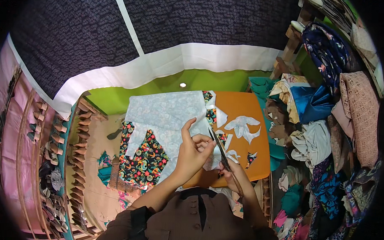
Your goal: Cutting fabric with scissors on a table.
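A piece of floral fabric with a pale reverse side (167,108) lies over an orange board, its black printed face (148,156) turned up at the lower left. My left hand (193,156) is at the fabric's right part, thumb and fingers pinched on its edge, the index finger raised. In my right hand (236,177) is a pair of long dark scissors (223,155), the blades pointing up and away along the fabric edge beside my left fingers. Whether the blades are parted is hard to make out. White cut scraps (243,127) and a small black floral scrap (250,159) lie to the right.
Under the fabric is the orange board (263,122). Heaped cloth (312,141) fills the right side, including a blue shiny piece (313,103). Rows of shoes (80,158) stand on racks at the left. A dark patterned curtain (204,19) with a white border hangs across the far side.
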`<move>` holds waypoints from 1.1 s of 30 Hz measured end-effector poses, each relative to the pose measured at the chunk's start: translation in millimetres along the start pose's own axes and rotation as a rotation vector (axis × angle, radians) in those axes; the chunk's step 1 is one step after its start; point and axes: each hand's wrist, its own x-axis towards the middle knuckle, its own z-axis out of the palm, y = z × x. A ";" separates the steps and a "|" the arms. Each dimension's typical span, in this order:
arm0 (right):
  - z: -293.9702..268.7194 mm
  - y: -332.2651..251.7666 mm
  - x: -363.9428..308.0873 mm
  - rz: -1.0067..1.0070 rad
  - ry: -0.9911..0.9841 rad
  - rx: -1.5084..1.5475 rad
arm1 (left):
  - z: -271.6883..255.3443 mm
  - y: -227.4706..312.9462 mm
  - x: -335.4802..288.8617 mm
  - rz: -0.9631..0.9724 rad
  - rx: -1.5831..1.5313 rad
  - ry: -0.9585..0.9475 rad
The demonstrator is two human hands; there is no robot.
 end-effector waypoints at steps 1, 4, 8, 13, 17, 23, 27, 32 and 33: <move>1.5 -0.2 1.4 -0.006 -0.005 0.056 | -1.2 -0.2 0.5 -0.003 0.010 -0.005; 2.7 -19.3 1.7 0.157 -0.062 0.246 | -2.4 0.1 0.0 -0.007 0.017 -0.010; 1.9 -15.4 1.6 0.207 -0.063 0.366 | -1.6 -1.5 0.0 0.016 0.030 -0.021; 0.9 -8.4 2.6 0.045 -0.070 0.086 | -1.0 -0.7 -1.7 0.009 0.016 -0.007; 2.2 -0.7 1.0 0.051 -0.072 0.128 | -0.2 -0.8 -1.5 0.008 0.019 -0.010; 5.0 -7.4 2.9 0.039 -0.069 0.136 | 0.3 -0.8 -2.7 -0.013 -0.013 -0.008; 3.2 -16.1 1.8 0.144 -0.067 0.160 | -0.1 1.1 -2.4 -0.004 0.003 0.000; 3.4 -12.2 4.7 0.105 -0.046 0.164 | -1.1 2.1 -1.6 0.010 0.042 -0.001; 2.8 -13.7 5.1 0.112 -0.055 0.149 | -2.4 2.1 -1.6 0.009 0.043 0.002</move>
